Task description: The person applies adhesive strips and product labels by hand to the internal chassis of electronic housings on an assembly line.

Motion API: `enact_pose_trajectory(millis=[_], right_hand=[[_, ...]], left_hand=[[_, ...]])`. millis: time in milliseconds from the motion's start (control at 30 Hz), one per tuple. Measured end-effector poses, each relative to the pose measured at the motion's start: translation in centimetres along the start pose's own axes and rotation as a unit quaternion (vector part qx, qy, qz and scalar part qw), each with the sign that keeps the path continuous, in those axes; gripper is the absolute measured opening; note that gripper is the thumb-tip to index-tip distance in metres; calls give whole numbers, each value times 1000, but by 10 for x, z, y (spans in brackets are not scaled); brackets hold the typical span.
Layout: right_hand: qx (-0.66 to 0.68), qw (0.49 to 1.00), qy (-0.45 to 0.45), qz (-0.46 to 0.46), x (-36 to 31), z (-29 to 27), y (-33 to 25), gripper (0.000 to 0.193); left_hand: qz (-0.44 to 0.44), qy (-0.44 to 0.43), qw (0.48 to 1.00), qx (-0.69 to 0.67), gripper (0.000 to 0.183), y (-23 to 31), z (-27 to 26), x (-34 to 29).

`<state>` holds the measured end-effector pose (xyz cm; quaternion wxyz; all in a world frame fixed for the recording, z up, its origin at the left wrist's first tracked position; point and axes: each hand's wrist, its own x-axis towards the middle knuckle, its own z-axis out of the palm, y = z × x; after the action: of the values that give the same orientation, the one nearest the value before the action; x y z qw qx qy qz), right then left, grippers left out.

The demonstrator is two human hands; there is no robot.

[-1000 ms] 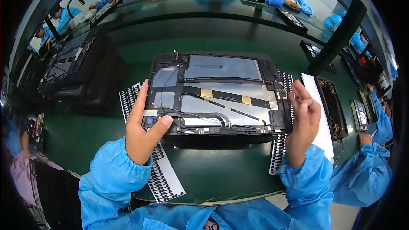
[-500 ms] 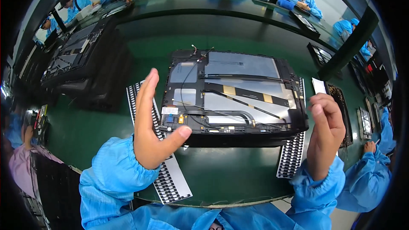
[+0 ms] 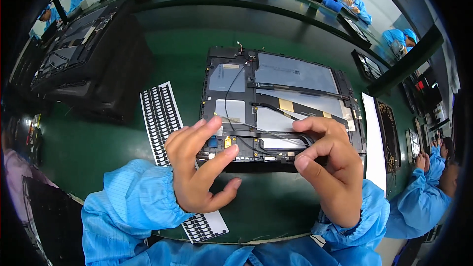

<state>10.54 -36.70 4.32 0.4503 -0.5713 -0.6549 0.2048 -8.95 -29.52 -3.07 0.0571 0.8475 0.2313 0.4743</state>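
Open device (image 3: 283,102): lies inner face up in the middle of the green desk (image 3: 268,199), the hands at its near side; something dark shows beneath its near edge.
Left grip (image 3: 194,172): fingers spread, thumb well apart, nothing held; it hovers over or touches the near left corner, which I cannot tell.
Right grip (image 3: 335,167): forefinger and thumb parted over the near edge, right of its middle; nothing shows between them, and the curled fingers' inner side is hidden.
Weight and stiffness: probably moderate and fairly rigid, a broad flat slab better carried level by two hands.
Grey plates (image 3: 298,74): smooth and likely slippery; pressing on them could dent or mark them.
Dark wire (image 3: 226,99): thin, limp and loosely curved over the left part; easy to snag with a fingertip.
Wire ends (image 3: 240,47): stick up at the far left corner, likely fragile.
Flat ribbon (image 3: 320,113): slants across the plates, probably bendable but easily creased.
Where to hold: the black rim (image 3: 203,101), best at the left and right sides, palms outside, fingertips clear of the wiring.
Label sheet (image 3: 160,123): thin paper just left of the device, likely to slide if brushed.
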Motion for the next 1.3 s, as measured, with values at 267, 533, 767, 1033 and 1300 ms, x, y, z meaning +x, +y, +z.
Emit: enact_pose_trajectory(millis=[267, 533, 767, 1033, 1300], right_hand=[[-32, 999, 4, -9, 2, 4, 0, 10], [-68, 997, -3, -25, 2, 4, -2, 11], [-71, 997, 4, -22, 2, 6, -2, 12], [-87, 995, 39, -22, 2, -7, 5, 14], [-175, 972, 22, -153, 2, 2, 5, 24]], left_hand=[[-6, 9, 1000, -8, 54, 4, 3, -1], [30, 50, 998, 3, 44, 10, 1, 0], [162, -68, 980, 88, 34, 14, -6, 24], [200, -63, 975, 74, 25, 15, 1, 36], [188, -85, 975, 80, 28, 14, -2, 33]])
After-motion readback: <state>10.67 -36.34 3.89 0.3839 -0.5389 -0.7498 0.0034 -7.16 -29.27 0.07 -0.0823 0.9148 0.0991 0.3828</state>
